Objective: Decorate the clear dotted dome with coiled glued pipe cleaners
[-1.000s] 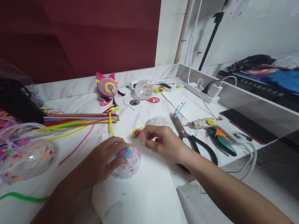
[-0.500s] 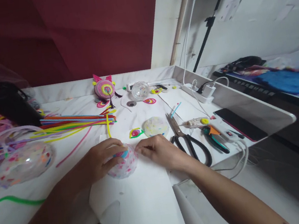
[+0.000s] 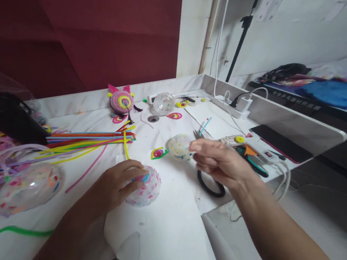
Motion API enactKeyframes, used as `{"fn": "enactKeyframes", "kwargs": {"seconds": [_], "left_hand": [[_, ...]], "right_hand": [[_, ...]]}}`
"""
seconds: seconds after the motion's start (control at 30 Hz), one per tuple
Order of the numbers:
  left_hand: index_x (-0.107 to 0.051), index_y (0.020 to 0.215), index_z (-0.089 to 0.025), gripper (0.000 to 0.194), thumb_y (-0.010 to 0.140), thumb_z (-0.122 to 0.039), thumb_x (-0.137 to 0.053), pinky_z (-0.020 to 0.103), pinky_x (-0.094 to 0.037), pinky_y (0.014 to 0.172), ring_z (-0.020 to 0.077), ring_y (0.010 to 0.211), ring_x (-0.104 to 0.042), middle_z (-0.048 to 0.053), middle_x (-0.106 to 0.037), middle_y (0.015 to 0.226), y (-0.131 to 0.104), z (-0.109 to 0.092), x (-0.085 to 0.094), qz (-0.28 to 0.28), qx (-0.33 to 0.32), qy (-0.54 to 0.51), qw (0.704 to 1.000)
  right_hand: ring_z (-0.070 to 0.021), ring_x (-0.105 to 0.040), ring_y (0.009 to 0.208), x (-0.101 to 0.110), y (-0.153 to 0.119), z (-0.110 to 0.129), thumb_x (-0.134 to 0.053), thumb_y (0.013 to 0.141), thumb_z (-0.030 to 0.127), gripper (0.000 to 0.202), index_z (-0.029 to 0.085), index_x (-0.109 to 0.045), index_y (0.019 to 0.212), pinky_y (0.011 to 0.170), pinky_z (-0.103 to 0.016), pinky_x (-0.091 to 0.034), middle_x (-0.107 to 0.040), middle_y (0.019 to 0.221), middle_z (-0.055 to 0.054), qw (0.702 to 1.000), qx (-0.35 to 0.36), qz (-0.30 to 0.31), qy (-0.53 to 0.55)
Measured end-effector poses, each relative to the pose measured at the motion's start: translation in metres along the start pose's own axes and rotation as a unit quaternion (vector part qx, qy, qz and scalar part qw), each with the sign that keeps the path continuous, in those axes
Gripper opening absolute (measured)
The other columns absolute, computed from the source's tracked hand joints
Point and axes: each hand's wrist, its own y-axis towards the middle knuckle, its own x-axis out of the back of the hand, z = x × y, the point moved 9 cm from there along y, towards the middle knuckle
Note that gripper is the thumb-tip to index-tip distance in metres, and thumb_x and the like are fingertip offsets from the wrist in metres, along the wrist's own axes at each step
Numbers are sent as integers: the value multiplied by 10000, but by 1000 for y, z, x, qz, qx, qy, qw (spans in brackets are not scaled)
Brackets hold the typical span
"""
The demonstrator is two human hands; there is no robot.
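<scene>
My left hand [image 3: 114,184] is closed over the top and left side of a clear ball with pink specks [image 3: 151,189], which rests on white paper. A bit of blue shows between the fingers. My right hand [image 3: 225,161] is raised to the right, apart from the ball, thumb and fingertips pinched together. Whatever may be between those fingertips is too small to make out. Behind and below it lies a pair of scissors [image 3: 214,195], mostly covered, one black handle loop showing. Just left of that hand sits a yellow-speckled clear dome [image 3: 178,147]. An eye-shaped piece [image 3: 157,153] with a green edge lies nearby.
Bundled pipe cleaners [image 3: 90,140] and a larger speckled clear ball [image 3: 30,188] occupy the left side. At the back stand a pink pipe-cleaner figure [image 3: 122,102] and another clear ball [image 3: 163,104]. Pliers [image 3: 257,166], a power strip [image 3: 267,155] and a phone [image 3: 280,144] lie right.
My right hand has left the speckled ball, moving right and up until it covers much of the scissors. My left hand stays on the ball.
</scene>
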Motion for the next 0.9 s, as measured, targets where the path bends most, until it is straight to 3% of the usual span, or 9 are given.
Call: {"fn": "enactKeyframes", "kwargs": {"seconds": [0.1,0.23,0.3,0.4,0.57,0.6,0.7,0.77,0.9], "left_hand": [[-653,1163,-226,233,1027,-316,-487,290,-538,906,177,1050,-670,72,-687,1144,0,0,1,-12,-1,-7,1000],[-665,1151,-230,257,1019,-369,-493,302,-542,909,192,1048,-672,74,-698,1142,-1,5,-3,3,26,-12,1000],[-657,1171,-238,282,1013,-408,-497,308,-541,911,202,1042,-675,67,-710,1139,-1,8,-3,1,39,-12,999],[-625,1223,-246,334,990,-463,-526,330,-534,938,224,1058,-675,58,-721,1172,-2,12,-2,-9,61,-5,998],[-617,1229,-265,320,986,-453,-530,337,-530,939,237,1078,-661,52,-716,1186,-2,13,-5,20,76,-18,997],[-616,1233,-267,309,992,-438,-526,333,-530,931,234,1073,-657,53,-711,1179,-2,11,-4,18,69,-22,997],[-615,1250,-269,281,1013,-366,-500,324,-524,924,217,1077,-647,63,-683,1182,-1,7,-4,10,39,-21,999],[-622,1244,-265,272,1026,-327,-472,324,-522,924,209,1078,-641,76,-667,1181,-1,4,-5,10,16,-15,1000],[-627,1209,-248,244,1029,-286,-466,323,-514,936,199,1069,-631,80,-659,1155,-2,0,-3,-8,-20,7,1000]], "right_hand": [[-48,-228,402,34,-26,21,-848,670,390,243,196,-700,675,406,-193,-218,-311,397,108,996,54,-53,-38],[-105,-463,449,94,-62,37,-869,647,463,313,208,-771,800,372,-203,-305,-595,532,-1,953,95,-175,-228],[-191,-639,612,119,-77,42,-890,580,489,427,222,-787,895,364,-224,-398,-746,815,-92,914,105,-225,-321],[-293,-733,831,148,-101,52,-853,564,577,564,245,-779,1013,445,-298,-546,-762,1066,-132,854,121,-293,-411],[-269,-719,594,176,-154,78,-689,704,551,323,316,-794,899,571,-425,-575,-780,817,-80,683,143,-477,-535],[-277,-722,595,177,-158,79,-705,685,532,304,321,-795,883,577,-440,-576,-783,823,-84,686,146,-478,-529],[-310,-748,704,183,-163,73,-833,592,477,347,321,-808,901,527,-431,-580,-790,998,-129,770,158,-450,-423],[-341,-757,838,190,-170,72,-882,583,441,357,333,-817,916,459,-394,-536,-772,1088,-162,802,182,-457,-339],[-420,-709,1071,203,-192,83,-870,632,460,276,344,-801,873,485,-453,-503,-756,1119,-195,760,274,-504,-306]]}}
